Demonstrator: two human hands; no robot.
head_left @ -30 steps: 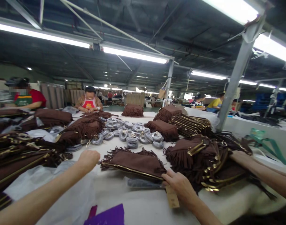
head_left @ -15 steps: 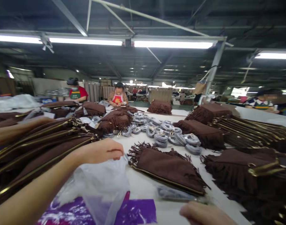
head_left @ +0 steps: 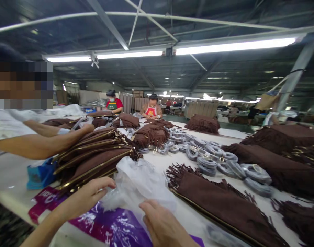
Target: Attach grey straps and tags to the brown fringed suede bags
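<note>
My left hand pinches the edge of a clear plastic bag that lies crumpled on the table. My right hand rests on the same bag from the near side, fingers curled against the plastic. Under the bag lies a stack of purple printed plastic bags. Just right of my hands lies a brown fringed suede bag with a gold zip edge, flat on the white table.
A stack of brown bags with gold zips lies at the left, with a co-worker's arm resting on it. Several grey coiled straps fill the middle. More brown fringed bags pile at the right. Two workers sit at the far end.
The view swung left. My left hand drew the clear plastic bag nearer, and my right hand left the brown bag and came onto the plastic. A co-worker at the left came into view.
</note>
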